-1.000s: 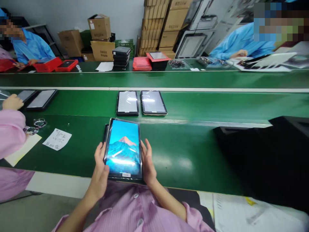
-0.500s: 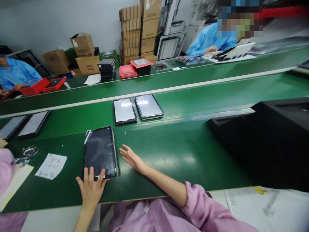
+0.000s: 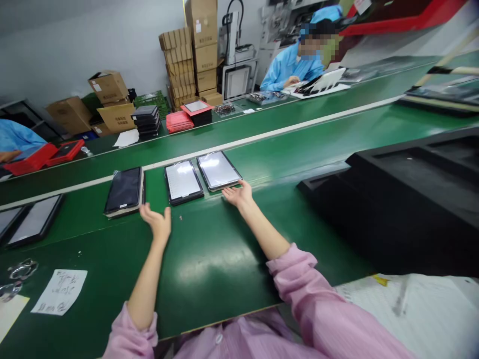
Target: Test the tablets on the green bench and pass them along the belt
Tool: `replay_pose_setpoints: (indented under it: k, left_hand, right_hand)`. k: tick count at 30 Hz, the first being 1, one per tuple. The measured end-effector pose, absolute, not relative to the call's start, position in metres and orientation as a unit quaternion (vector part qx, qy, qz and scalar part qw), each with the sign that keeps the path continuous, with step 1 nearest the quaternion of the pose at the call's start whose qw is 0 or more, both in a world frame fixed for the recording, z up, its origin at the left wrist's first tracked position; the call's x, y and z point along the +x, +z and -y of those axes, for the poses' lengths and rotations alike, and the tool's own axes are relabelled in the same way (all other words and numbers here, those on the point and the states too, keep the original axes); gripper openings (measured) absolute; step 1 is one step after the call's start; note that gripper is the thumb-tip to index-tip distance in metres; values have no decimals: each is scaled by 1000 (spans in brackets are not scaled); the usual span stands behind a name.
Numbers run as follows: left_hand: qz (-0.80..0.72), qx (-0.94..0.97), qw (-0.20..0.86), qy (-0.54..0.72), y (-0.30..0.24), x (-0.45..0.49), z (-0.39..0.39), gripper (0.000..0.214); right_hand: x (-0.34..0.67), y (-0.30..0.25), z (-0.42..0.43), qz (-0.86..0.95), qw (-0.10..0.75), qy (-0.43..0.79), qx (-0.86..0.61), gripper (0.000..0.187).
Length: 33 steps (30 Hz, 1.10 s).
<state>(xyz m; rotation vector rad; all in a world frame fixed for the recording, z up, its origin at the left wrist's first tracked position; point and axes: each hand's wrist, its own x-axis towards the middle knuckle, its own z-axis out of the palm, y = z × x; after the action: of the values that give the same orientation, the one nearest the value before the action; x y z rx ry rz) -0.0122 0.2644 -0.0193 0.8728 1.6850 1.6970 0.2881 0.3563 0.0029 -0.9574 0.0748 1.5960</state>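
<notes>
My left hand [image 3: 159,222] is at the lower right corner of a dark-screened tablet [image 3: 124,188] lying on the green bench; its fingers are stretched out and the thumb stands apart. Whether the fingertips touch the tablet I cannot tell. My right hand [image 3: 241,193], palm up with fingers extended, is by the near right corner of a tablet with a bright, pale screen [image 3: 220,168]. Contact there is also unclear. Between the hands, a little farther back, lies another pale-screened tablet [image 3: 182,179]. Neither hand grips anything.
A large black case [image 3: 389,214] takes up the right of the bench. More pale-screened tablets [image 3: 35,219] and a handwritten paper [image 3: 60,291] lie at left. Across the belt, a co-worker in blue [image 3: 284,65] sits beside stacked red covers [image 3: 178,121]. Cardboard boxes [image 3: 205,50] stand behind.
The dark tablet has moved away from me, into line with the two pale-screened ones. My left hand followed it and is now at its corner. My right hand has moved forward and right.
</notes>
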Motion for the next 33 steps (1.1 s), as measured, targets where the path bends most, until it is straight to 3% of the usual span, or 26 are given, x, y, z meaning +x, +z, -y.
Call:
replay_pose_setpoints:
  k: [3,5,7,14,23,29,33]
  left_hand:
    - [-552,239,432,672,-27,65,-283,55]
    - [-509,188,495,679,-24,84,-297,28]
    - [-460,136,543,689,-15,80,-310,15]
    - [-355,43,642,678,4,46,-329,26]
    - [-331,61,687,644,-8,35,-329,10]
    - [-293,99,710,633,-14,41,-311,14]
    - [-296,197,730,584,-16,27,-256,13]
  right_hand:
    - [296,7,-368,-87,581,722,-366,49]
    - [297,4,-370,-97,587,734,-327,43]
    - [296,-3,-368,-77,599,745,-282,34]
    - [299,-20,-356,32,598,794,-109,35]
    - [306,-14,-297,162,573,777,-204,40]
    - [337,-24,-227,249,400,827,-307,40]
    - [353,-34,-160,296,396,806,-326,37]
